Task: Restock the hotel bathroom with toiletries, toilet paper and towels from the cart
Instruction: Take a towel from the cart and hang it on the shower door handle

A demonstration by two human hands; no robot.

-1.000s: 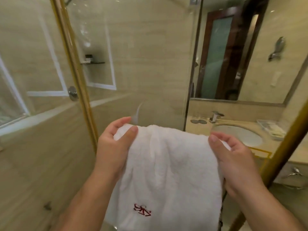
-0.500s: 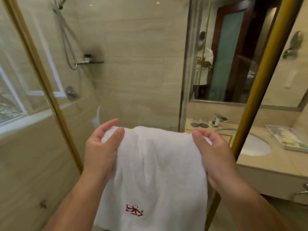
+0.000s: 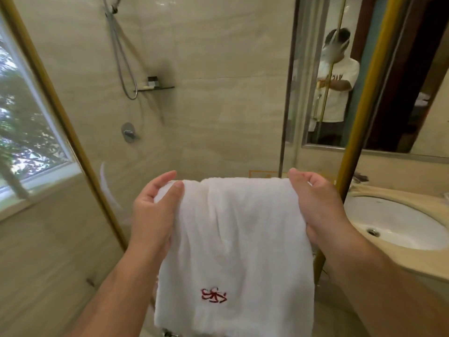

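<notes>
A white towel (image 3: pixel 238 239) with a red embroidered emblem near its lower edge hangs folded in front of me, at the open shower. My left hand (image 3: pixel 153 215) grips its top left corner, thumb on the front and fingers behind. My right hand (image 3: pixel 318 207) grips the top right corner the same way. What the towel's fold hangs over is hidden behind it.
A gold-framed glass shower door (image 3: pixel 60 113) stands at the left, another gold post (image 3: pixel 357 122) at the right. Inside are a shower hose (image 3: pixel 121 57), a valve (image 3: pixel 128 132) and a small shelf (image 3: pixel 155 87). A white sink (image 3: pixel 401 222) sits right, below a mirror (image 3: pixel 388 69).
The view has swung left and closer into the shower. Both hands kept their grip on the towel's top corners and shifted with it toward the shower opening.
</notes>
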